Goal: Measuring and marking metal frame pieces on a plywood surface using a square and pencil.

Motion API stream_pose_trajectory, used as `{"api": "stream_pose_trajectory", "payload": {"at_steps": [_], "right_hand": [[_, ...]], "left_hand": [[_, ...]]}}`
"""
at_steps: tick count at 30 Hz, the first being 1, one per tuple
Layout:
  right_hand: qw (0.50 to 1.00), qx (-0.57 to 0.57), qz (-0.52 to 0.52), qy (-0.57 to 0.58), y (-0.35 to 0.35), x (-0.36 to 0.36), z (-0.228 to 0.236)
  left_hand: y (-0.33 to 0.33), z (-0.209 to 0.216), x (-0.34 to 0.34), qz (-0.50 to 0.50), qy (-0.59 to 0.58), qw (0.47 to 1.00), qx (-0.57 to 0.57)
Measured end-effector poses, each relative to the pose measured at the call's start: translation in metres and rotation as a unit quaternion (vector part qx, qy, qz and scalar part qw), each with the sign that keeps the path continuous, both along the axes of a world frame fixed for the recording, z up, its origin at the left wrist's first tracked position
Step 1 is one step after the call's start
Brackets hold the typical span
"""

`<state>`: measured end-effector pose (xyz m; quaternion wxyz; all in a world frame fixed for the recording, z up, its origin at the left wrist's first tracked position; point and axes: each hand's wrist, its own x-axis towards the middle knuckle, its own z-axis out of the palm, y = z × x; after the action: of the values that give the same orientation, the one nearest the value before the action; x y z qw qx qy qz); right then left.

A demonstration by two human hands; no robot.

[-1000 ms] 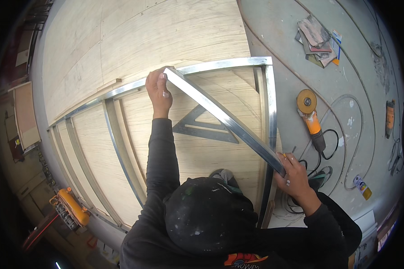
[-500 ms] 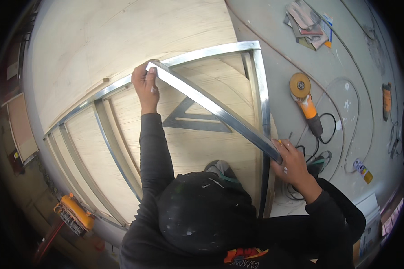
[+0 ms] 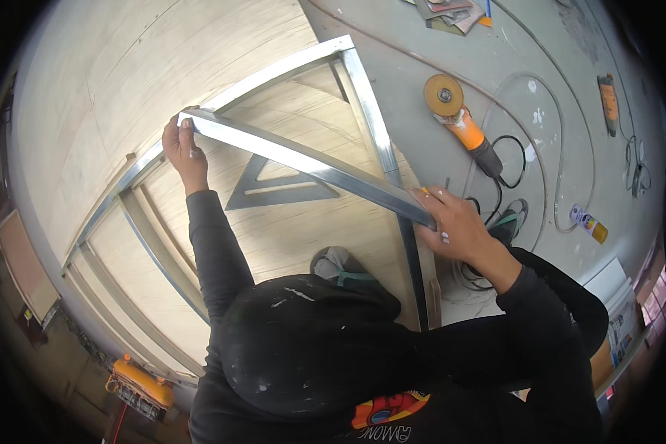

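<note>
A loose square metal tube [image 3: 296, 159] lies slanting across a metal frame [image 3: 277, 70] of the same bright tubing. My left hand [image 3: 186, 152] grips its upper left end, thumb on top, right at the frame's far rail. Around the tube's lower right end my right hand [image 3: 455, 226] is closed, just outside the frame's right rail. Under the tube, a grey triangular square [image 3: 281, 196] rests on the plywood sheet [image 3: 222, 44]. Several crossbars span the frame toward the left.
An orange angle grinder [image 3: 462, 129] with a worn disc lies on the grey floor, its cord looped beside it. Farther right are a second orange tool [image 3: 607, 103], hoses and a spray can [image 3: 588, 223]. Sanding sheets [image 3: 451, 15] lie at the back; a yellow machine [image 3: 142, 385] stands lower left.
My view has shifted, so the frame and floor tools appear farther left. The tube's right end has swung slightly away from me, over the right rail. Both hands keep their hold.
</note>
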<state>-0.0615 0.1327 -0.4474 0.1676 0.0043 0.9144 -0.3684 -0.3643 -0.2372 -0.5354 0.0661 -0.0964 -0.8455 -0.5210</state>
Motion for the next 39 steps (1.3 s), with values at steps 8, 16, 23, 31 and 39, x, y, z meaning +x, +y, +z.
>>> {"api": "stream_pose_trajectory", "payload": {"at_steps": [8, 16, 23, 31, 39], "right_hand": [[1.0, 0.012, -0.003, 0.022, 0.009, -0.004, 0.002], [1.0, -0.013, -0.023, -0.003, 0.008, -0.001, -0.005], [0.999, -0.026, -0.014, -0.04, 0.011, -0.003, -0.002], [0.972, -0.181, -0.139, -0.058, 0.052, -0.028, -0.012], [0.981, -0.106, -0.163, -0.02, 0.069, -0.027, -0.017]], "left_hand": [[0.003, 0.006, 0.001, 0.0, -0.023, 1.0, -0.001], [-0.004, 0.0, 0.0, 0.019, -0.02, 0.999, -0.02], [-0.003, 0.001, -0.001, -0.003, -0.019, 1.0, -0.023], [-0.005, 0.005, -0.001, 0.0, -0.009, 0.998, -0.07], [-0.004, 0.002, -0.002, 0.0, 0.001, 0.997, -0.075]]}}
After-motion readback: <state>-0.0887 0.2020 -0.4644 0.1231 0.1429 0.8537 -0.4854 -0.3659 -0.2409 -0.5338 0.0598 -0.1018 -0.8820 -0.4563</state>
